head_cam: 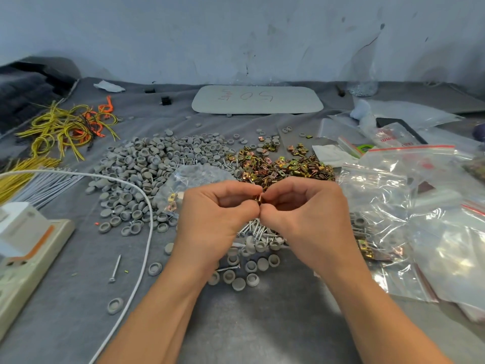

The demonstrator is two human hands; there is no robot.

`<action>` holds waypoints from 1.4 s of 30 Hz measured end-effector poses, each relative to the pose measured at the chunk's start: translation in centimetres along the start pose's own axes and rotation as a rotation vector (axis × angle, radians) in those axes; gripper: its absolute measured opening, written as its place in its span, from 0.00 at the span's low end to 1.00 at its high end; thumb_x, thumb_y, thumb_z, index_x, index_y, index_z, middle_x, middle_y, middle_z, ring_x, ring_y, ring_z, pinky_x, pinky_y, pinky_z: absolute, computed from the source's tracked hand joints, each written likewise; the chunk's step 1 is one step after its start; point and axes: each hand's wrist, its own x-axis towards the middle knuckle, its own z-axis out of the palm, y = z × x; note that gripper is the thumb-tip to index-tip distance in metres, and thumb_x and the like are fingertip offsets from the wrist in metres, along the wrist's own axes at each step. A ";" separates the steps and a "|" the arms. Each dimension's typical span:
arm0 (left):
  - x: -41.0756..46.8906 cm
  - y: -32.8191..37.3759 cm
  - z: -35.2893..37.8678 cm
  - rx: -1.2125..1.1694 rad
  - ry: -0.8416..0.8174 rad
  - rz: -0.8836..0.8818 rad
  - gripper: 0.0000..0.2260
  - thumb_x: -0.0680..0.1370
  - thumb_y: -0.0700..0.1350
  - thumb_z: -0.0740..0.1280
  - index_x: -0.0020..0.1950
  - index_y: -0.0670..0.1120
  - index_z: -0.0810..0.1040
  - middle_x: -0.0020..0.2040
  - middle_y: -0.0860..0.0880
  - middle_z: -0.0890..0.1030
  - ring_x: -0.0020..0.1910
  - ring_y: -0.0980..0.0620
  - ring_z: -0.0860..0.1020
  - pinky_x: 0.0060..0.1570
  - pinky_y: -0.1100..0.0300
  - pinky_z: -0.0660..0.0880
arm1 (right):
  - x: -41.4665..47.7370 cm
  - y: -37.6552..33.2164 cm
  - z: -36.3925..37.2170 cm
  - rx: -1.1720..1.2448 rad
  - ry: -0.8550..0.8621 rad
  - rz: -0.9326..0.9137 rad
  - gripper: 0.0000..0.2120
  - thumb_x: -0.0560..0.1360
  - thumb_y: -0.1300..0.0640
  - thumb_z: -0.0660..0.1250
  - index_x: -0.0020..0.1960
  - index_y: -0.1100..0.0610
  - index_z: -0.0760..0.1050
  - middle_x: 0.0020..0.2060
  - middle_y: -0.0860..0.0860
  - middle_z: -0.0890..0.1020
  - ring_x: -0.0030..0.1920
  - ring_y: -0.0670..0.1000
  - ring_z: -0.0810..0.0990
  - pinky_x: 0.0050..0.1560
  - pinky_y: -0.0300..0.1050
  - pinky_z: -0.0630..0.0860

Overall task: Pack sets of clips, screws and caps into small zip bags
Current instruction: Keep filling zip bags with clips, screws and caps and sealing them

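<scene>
Head: clip (pixel 258 198) (axis unclear) between fingertips (pixel 249 191)

Left hand (pixel 217 206), right hand (pixel 301 206) pinch clip (pixel 258 198) together (over screws (pixel 252 229)); caps (pixel 147 164) heaped left.

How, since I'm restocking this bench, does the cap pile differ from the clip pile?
The cap pile is grey; the clip pile is brassy gold. The cap pile's pieces are round, the clip pile's squarish. The cap pile spreads wider and lies left of the clip pile. Both are loose heaps on the grey cloth.
</scene>
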 end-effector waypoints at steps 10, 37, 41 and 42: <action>-0.3 0.9 -0.1 -0.094 -0.097 -0.041 0.10 0.65 0.36 0.79 0.41 0.50 0.90 0.40 0.44 0.88 0.40 0.51 0.87 0.43 0.65 0.80 | 0.8 0.2 -1.2 0.325 -0.172 0.190 0.06 0.59 0.62 0.75 0.35 0.55 0.85 0.27 0.53 0.81 0.29 0.49 0.77 0.31 0.39 0.74; -0.2 -0.2 -0.3 0.235 -0.056 0.006 0.12 0.66 0.39 0.84 0.41 0.54 0.87 0.36 0.50 0.87 0.35 0.51 0.86 0.37 0.60 0.83 | 1.2 2.1 -2.1 0.242 -0.289 0.026 0.19 0.67 0.69 0.71 0.50 0.49 0.88 0.45 0.52 0.89 0.47 0.52 0.88 0.46 0.42 0.82; -0.2 -0.2 -0.4 0.189 -0.080 -0.024 0.10 0.66 0.38 0.83 0.38 0.50 0.86 0.36 0.46 0.86 0.35 0.50 0.84 0.38 0.57 0.81 | 1.1 1.8 -2.1 0.199 -0.316 -0.044 0.20 0.68 0.71 0.72 0.50 0.49 0.88 0.45 0.51 0.89 0.48 0.53 0.89 0.47 0.43 0.83; -0.2 -0.2 -0.4 0.196 -0.089 -0.028 0.10 0.66 0.38 0.83 0.38 0.50 0.87 0.36 0.47 0.87 0.35 0.50 0.85 0.39 0.56 0.81 | 1.2 1.8 -2.1 0.185 -0.311 -0.048 0.20 0.68 0.72 0.73 0.49 0.49 0.88 0.45 0.51 0.89 0.47 0.52 0.89 0.46 0.42 0.83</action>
